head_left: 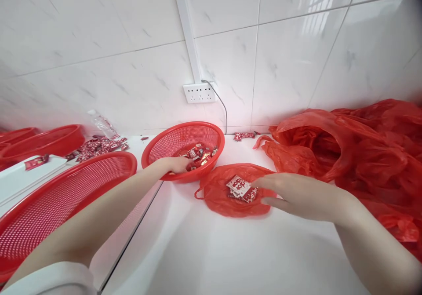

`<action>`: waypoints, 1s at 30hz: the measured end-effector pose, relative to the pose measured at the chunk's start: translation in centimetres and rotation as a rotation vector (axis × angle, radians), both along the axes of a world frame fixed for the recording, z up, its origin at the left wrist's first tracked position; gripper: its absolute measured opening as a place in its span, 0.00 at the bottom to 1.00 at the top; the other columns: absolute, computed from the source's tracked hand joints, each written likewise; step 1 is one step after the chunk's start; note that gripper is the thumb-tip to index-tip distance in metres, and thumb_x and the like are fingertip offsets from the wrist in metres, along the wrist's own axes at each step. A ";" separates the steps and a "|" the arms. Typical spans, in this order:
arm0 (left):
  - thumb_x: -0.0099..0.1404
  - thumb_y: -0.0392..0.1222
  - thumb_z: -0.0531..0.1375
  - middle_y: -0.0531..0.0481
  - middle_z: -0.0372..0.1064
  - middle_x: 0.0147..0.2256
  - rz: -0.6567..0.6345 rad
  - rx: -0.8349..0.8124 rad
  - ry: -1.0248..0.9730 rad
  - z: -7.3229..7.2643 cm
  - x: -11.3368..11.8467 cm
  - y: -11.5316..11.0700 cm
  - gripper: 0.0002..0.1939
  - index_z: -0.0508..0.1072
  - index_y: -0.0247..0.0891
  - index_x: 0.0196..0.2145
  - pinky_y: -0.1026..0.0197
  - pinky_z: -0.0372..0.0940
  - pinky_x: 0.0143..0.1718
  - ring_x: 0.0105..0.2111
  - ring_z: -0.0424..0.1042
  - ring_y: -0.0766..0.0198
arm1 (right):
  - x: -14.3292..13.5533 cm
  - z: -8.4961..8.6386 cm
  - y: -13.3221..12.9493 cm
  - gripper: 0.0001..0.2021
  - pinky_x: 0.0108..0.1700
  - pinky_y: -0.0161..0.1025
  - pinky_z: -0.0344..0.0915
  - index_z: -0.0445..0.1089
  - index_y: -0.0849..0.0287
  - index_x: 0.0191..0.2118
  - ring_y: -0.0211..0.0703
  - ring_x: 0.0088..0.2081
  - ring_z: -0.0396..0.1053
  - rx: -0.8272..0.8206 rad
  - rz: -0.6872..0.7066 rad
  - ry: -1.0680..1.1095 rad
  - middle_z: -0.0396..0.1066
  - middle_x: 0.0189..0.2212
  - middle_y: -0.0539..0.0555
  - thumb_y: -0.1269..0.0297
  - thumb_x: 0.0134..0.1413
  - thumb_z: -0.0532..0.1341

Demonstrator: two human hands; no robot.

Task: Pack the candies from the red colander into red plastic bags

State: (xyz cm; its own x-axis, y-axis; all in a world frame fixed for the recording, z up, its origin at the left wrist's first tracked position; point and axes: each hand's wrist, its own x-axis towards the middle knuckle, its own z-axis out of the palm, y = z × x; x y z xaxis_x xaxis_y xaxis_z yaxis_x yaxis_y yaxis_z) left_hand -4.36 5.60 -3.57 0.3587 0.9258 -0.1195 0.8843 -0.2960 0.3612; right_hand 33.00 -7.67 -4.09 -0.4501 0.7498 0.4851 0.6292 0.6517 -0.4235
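Note:
My left hand reaches over the near left rim of a red mesh basket, its fingertips among small red and gold packets; what the fingers hold, if anything, is hidden. To the right of the basket a red plastic bag lies spread on the white table, with a few white and red printed packets in its middle. At the bag's right side hovers my right hand, thumb and fingers apart, nothing between them, fingertips near the packets.
A large red basket stands at the left, with scattered packets and a clear bottle behind it. Red plastic bags are heaped at the right. Near the tiled wall lies a small red packet, below a socket strip.

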 end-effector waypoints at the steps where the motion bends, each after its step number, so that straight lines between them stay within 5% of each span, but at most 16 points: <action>1: 0.45 0.48 0.64 0.42 0.77 0.38 -0.020 -0.065 0.075 -0.3 0.0 0.1 0.23 0.77 0.40 0.41 0.57 0.65 0.39 0.35 0.73 0.53 | 0.3 0.4 -0.3 0.10 0.31 0.40 0.69 0.75 0.41 0.43 0.47 0.31 0.75 -0.070 0.039 -0.080 0.78 0.34 0.49 0.52 0.55 0.61; 7: 0.49 0.48 0.62 0.43 0.74 0.45 -0.055 -0.244 0.379 0.1 0.5 1.4 0.26 0.72 0.42 0.48 0.58 0.65 0.40 0.41 0.73 0.51 | 2.4 2.8 -1.1 0.20 0.40 0.46 0.72 0.68 0.47 0.56 0.54 0.46 0.75 -0.357 -0.058 -0.371 0.74 0.50 0.52 0.53 0.64 0.49; 23: 0.53 0.53 0.62 0.50 0.74 0.32 -0.016 -0.042 0.041 3.1 -1.8 1.7 0.26 0.74 0.41 0.49 0.63 0.64 0.31 0.30 0.71 0.61 | 2.7 3.1 -1.5 0.22 0.39 0.46 0.73 0.65 0.50 0.58 0.57 0.51 0.72 -0.390 -0.091 -0.457 0.70 0.55 0.55 0.51 0.65 0.46; 30: 0.44 0.43 0.64 0.41 0.74 0.46 0.072 -0.159 0.533 2.6 0.0 1.6 0.23 0.77 0.41 0.42 0.54 0.65 0.44 0.43 0.72 0.48 | 2.6 3.4 -1.8 0.21 0.39 0.45 0.72 0.67 0.51 0.56 0.56 0.48 0.73 -0.396 -0.115 -0.451 0.72 0.52 0.55 0.53 0.64 0.48</action>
State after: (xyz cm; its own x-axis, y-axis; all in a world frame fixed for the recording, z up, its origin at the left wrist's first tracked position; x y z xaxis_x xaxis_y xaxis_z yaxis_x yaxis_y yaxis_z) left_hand -4.32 7.19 -0.98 0.1471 0.9015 -0.4069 0.9726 -0.2067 -0.1063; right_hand 35.64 -9.47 -0.65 -0.4519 0.8901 -0.0599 0.8597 0.4166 -0.2957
